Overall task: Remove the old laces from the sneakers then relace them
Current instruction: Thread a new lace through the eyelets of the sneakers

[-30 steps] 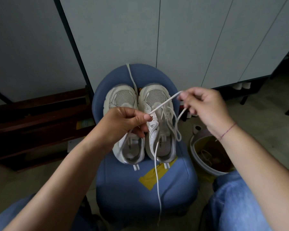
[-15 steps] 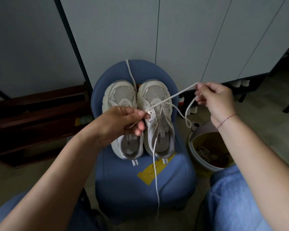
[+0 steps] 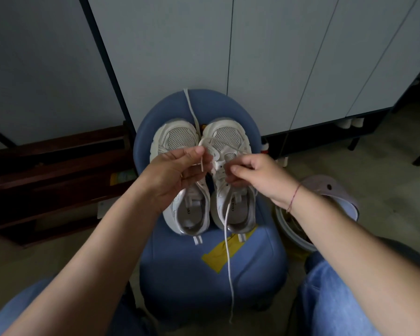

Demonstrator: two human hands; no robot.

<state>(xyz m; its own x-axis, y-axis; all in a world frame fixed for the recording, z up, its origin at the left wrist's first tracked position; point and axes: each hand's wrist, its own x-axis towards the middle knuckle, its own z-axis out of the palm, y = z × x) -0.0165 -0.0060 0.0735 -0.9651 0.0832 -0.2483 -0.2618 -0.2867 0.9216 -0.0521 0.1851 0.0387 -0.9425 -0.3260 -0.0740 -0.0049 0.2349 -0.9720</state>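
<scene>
Sneakers (image 3: 180, 141): the white pair stands side by side on a blue stool (image 3: 252, 263), toes to its back edge, heels near the middle of the seat.
Laced sneaker (image 3: 230, 137): the one nearer the stool's right edge. It carries crossed strands over the toe end, so I judge the relacing to be partly done.
Lace (image 3: 228, 258): one long end runs out of that sneaker's opening, across the seat and a yellow tape patch (image 3: 218, 255), and hangs over the front edge.
Spare lace (image 3: 190, 107): lies between the two toes and trails to the back edge.
Risk, hanging end: a hard pull from above could draw it up through the eyelets and leave the two ends uneven.
Risk, tip: the short end in the left hand could slip from the pinch or miss its eyelet, since little of it is free.
Risk, pair: both sneakers sit loose on the seat, so a sideways tug could drag or tip one toward an edge.
Left hand (image 3: 177, 173): thumb and forefinger are closed on the lace tip, which pokes down below them. The hand hovers over the left-side sneaker.
Right hand (image 3: 255, 175): fingers are curled in over the laced sneaker's eyelet rows, and thumb and forefinger appear to pinch the lace there.
</scene>
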